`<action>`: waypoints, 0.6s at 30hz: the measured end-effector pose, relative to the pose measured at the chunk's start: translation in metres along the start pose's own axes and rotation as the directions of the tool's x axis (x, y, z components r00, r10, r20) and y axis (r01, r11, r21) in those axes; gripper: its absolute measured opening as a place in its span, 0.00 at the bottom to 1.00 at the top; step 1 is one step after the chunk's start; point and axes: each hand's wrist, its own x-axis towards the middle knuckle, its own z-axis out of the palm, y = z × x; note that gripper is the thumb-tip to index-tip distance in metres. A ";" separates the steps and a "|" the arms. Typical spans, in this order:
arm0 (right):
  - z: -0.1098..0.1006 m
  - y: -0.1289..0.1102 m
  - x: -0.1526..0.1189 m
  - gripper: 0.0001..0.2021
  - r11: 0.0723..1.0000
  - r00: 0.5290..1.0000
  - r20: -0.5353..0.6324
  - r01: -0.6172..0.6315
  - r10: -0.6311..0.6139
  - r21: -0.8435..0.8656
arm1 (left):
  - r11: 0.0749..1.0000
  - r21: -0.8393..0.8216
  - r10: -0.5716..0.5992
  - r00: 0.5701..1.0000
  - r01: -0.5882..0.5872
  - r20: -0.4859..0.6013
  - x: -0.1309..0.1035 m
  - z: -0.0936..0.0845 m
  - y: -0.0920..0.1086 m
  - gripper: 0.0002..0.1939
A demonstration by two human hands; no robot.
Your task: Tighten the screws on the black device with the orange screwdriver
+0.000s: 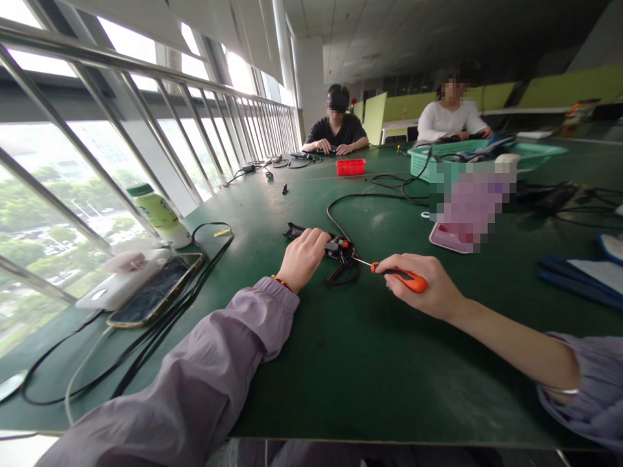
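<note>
On the green table lies a black handheld device with its casing opened (pixel 337 248), showing wires and an orange-red part inside. My left hand (pixel 305 253) is closed around the device's left part, pressing it near the table. In my right hand (pixel 428 279) is a screwdriver (pixel 406 279) with an orange and black handle, its thin shaft pointing left. The tip meets or nearly touches the right end of the device; exact contact is too small to tell. A black cable (pixel 335 211) runs from the device toward the back right.
A phone (pixel 154 292), a power bank (pixel 104 295), black straps and a green-capped bottle (pixel 160 217) stand at left. Farther back are a red tray (pixel 350 167) and a green basket (pixel 423 165). A pinkish phone (pixel 452 239) lies right. Two people sit across the table.
</note>
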 end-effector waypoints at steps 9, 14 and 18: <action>0.000 0.002 0.000 0.07 0.998 0.998 -0.011 0.060 -0.061 -0.023 | 0.997 -0.075 0.032 0.998 -0.036 -0.051 0.000 0.003 0.000 0.08; 0.001 0.002 0.000 0.06 0.994 0.995 -0.018 0.101 -0.102 -0.043 | 0.993 -0.110 -0.037 0.997 0.030 -0.062 0.001 0.008 -0.001 0.06; 0.001 0.004 -0.001 0.06 0.992 0.994 -0.007 0.113 -0.113 -0.049 | 0.992 -0.110 -0.070 0.997 0.066 -0.032 0.000 0.004 0.000 0.08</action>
